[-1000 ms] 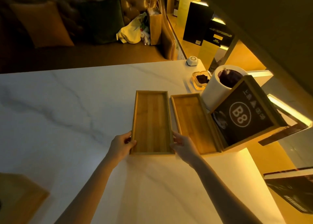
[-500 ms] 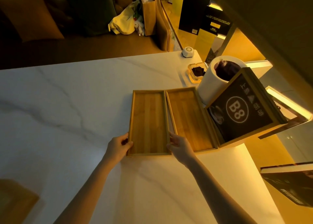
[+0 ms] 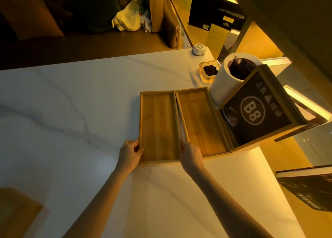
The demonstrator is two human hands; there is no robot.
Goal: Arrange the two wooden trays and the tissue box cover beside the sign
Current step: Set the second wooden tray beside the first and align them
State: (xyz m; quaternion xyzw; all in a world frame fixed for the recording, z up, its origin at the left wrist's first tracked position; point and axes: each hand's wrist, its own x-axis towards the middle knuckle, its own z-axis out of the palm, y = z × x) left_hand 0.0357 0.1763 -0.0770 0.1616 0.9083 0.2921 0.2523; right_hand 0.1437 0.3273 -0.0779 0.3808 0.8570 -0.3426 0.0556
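Two shallow wooden trays lie side by side on the white marble table [image 3: 71, 121]. My left hand [image 3: 130, 152] grips the near left corner of the left tray [image 3: 159, 128], and my right hand [image 3: 190, 154] grips its near right corner. The right tray [image 3: 202, 122] touches it at the far end, with a narrow gap at the near end. The right tray's other side rests against the wood-framed black sign [image 3: 255, 110] marked B8. A wooden object [image 3: 16, 212], possibly the tissue box cover, shows at the bottom left corner.
Behind the sign stands a white cylindrical bin [image 3: 228, 77] with a dark liner. A glass ashtray [image 3: 208, 71] and a small white device [image 3: 198, 49] sit at the far right corner. A dark book [image 3: 309, 185] lies off the table's right edge. A sofa with bags lies beyond.
Both hands have slid the left tray to the right, closing the gap until its far end meets the right tray.
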